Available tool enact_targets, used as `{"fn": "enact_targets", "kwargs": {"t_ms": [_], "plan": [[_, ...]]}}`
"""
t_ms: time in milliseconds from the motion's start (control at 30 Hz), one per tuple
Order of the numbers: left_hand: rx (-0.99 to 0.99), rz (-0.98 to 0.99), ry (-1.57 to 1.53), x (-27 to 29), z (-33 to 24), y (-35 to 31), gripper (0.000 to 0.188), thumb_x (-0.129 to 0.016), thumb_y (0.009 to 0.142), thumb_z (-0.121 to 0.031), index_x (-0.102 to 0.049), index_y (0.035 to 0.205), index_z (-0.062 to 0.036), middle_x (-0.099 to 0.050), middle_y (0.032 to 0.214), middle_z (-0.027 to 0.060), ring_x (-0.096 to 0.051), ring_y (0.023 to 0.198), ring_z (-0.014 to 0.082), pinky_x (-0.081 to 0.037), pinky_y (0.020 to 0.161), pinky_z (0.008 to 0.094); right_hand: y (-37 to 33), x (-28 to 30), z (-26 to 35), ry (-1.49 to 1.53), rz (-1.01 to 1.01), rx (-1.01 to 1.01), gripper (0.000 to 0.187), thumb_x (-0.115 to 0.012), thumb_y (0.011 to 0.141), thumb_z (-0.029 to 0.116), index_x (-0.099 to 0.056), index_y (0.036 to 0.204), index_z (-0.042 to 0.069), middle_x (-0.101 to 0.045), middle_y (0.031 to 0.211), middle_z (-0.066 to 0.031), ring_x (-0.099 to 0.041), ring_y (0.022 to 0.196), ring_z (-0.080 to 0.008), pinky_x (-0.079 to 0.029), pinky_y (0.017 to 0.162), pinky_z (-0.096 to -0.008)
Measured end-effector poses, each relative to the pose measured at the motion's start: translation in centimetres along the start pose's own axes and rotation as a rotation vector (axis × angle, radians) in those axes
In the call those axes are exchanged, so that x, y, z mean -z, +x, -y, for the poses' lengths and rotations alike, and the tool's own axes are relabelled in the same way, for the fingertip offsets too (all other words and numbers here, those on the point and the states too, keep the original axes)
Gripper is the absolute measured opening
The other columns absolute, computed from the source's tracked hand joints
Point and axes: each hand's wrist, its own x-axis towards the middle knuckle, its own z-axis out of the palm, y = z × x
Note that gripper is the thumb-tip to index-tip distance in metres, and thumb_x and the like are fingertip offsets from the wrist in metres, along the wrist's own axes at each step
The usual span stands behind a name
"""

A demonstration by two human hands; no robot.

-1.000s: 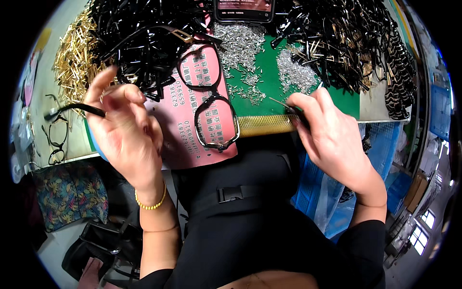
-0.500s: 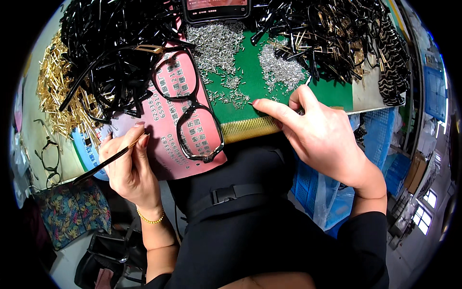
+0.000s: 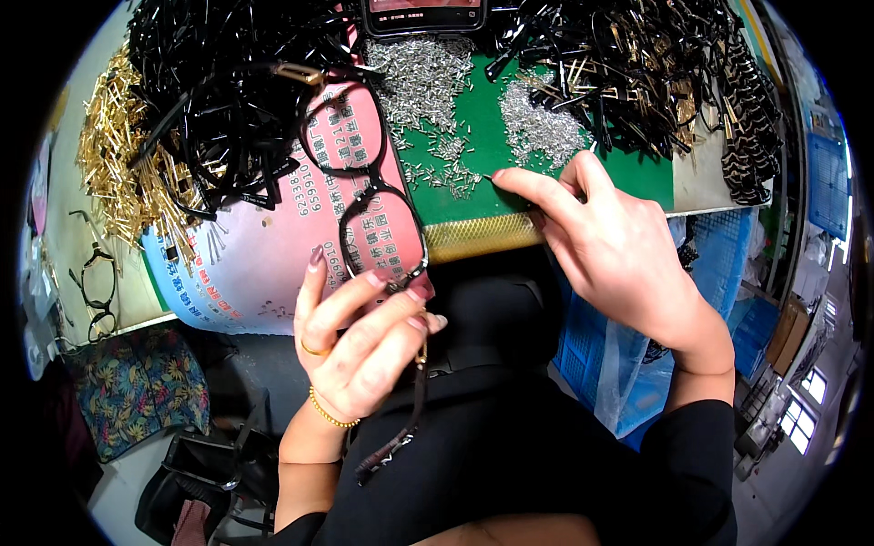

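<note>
A black eyeglasses frame (image 3: 381, 182) lies over the pink-and-white printed sheet, one temple reaching left from its far end. At the frame's near corner, my left hand (image 3: 360, 341) is closed around a dark temple arm (image 3: 414, 405), whose tip hangs down in front of me. Whether this arm touches the frame's hinge is hidden by my fingers. My right hand (image 3: 605, 237) reaches over the green mat with its index finger stretched to the small silvery screws (image 3: 451, 159). The other fingers curl in, and a thin pale tip (image 3: 593, 146) shows by them; what they hold is unclear.
Black temple arms (image 3: 237, 109) heap at the left, beside gold-coloured pieces (image 3: 127, 155). More dark temples (image 3: 637, 82) pile up at the far right. A phone (image 3: 423, 16) stands at the back. Another eyeglasses frame (image 3: 98, 282) lies at the left edge. Blue crates (image 3: 592, 355) are below right.
My left hand has moved right, bringing the temple arm from the sheet's left side to the frame's near corner. My right hand stays at the screws, its index finger still stretched out.
</note>
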Motion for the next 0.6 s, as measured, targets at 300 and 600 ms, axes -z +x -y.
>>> {"fn": "enact_targets", "kwargs": {"t_ms": [300, 600], "plan": [[0.109, -0.116, -0.108, -0.6, 1.0, 0.3, 0.025, -0.083, 0.075, 0.003, -0.063, 0.087, -0.0068, -0.076, 0.093, 0.0043, -0.068, 0.100, 0.0266, -0.050, 0.107, 0.0525, 0.1, 0.2, -0.1, -0.047, 0.030, 0.095, 0.055, -0.061, 0.090, 0.009, -0.057, 0.142, 0.027, -0.054, 0.091, -0.0124, -0.067, 0.068, -0.0276, -0.053, 0.052, -0.0391], [0.094, -0.095, -0.345, 0.1, 3.6, 1.1, 0.028, -0.081, 0.078, 0.003, -0.062, 0.098, -0.0045, -0.068, 0.094, 0.0107, -0.072, 0.095, 0.0295, -0.054, 0.101, 0.0531, 0.5, 0.1, 1.2, 0.147, -0.021, 0.230, 0.065, -0.068, 0.084, 0.004, -0.060, 0.143, 0.029, -0.063, 0.110, -0.0098, -0.062, 0.067, -0.0269, -0.055, 0.057, -0.0366]]}}
